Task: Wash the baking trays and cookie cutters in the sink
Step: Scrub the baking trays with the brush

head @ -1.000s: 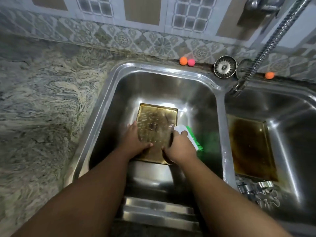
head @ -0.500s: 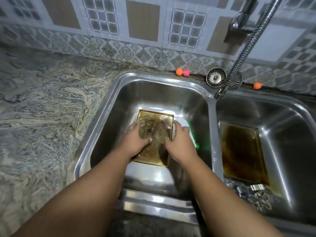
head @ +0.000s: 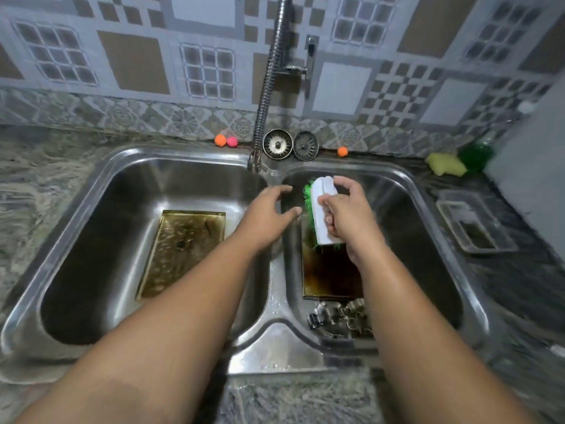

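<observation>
1. Leftmost, a stained baking tray point(head: 183, 249) is lying flat in the sink's point(head: 183, 153) left basin.
2. We are holding our left hand point(head: 266, 218) over the divider point(head: 275, 289), fingers spread, gripping nothing.
3. Our right hand point(head: 348, 215) is gripping a green-bristled brush point(head: 321, 218), fingers curled round it, above the right basin.
4. Beneath, a darker tray point(head: 330, 275) is lying flat, cookie cutters point(head: 342, 319) sitting at its near edge.

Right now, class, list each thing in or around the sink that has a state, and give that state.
Left tray: flat in left basin, stained.
Right tray: flat in right basin, darkly stained.
Cookie cutters: piled in right basin.
Brush: gripped by right hand.
Left hand: open, holding nothing.
Strainer plugs: out, on the back ledge.
</observation>
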